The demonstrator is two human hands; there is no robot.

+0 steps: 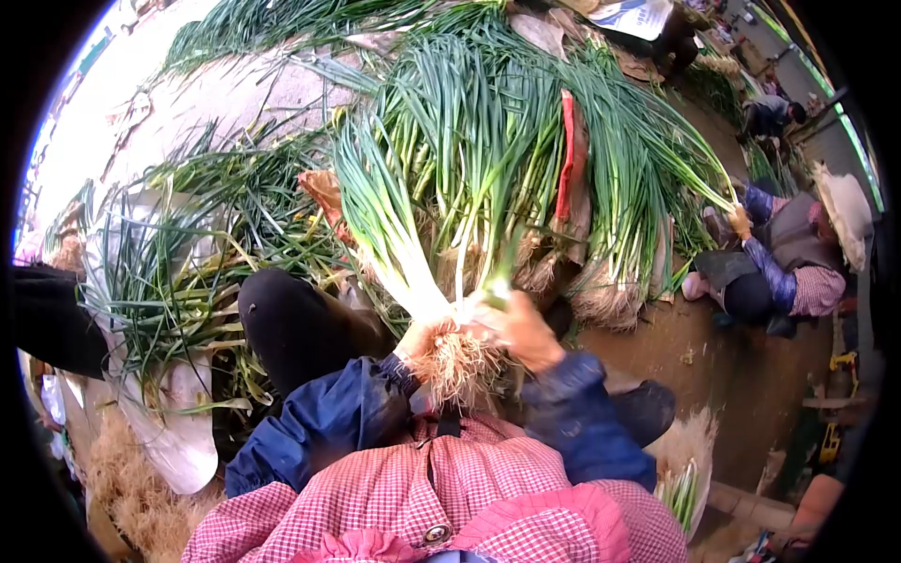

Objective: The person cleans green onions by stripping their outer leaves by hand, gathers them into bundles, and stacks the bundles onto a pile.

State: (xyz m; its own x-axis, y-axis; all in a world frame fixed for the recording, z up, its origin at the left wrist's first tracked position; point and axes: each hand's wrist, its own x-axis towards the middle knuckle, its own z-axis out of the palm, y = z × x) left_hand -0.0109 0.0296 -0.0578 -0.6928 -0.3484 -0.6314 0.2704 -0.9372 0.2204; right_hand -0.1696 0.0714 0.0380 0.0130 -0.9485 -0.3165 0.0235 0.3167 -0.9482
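Observation:
My left hand (424,340) is closed around a bunch of spring onions (385,216), just above its tangled pale roots (455,366). The white stems fan upward into long green leaves. Close beside it, my right hand (527,330) is blurred by motion, its fingers curled round a spring onion stalk (499,281) at the white stems. Behind the bunch lies a large heap of spring onions (479,122), leaves pointing away from me. A red strip (566,155) stands along the heap's right side.
Loose leaves (160,291) cover a pale sheet (174,441) on my left, near a pile of cut roots (141,479). At the right, a co-worker (788,244) holds spring onions by their stems. More onions (680,488) lie by my right knee (648,410).

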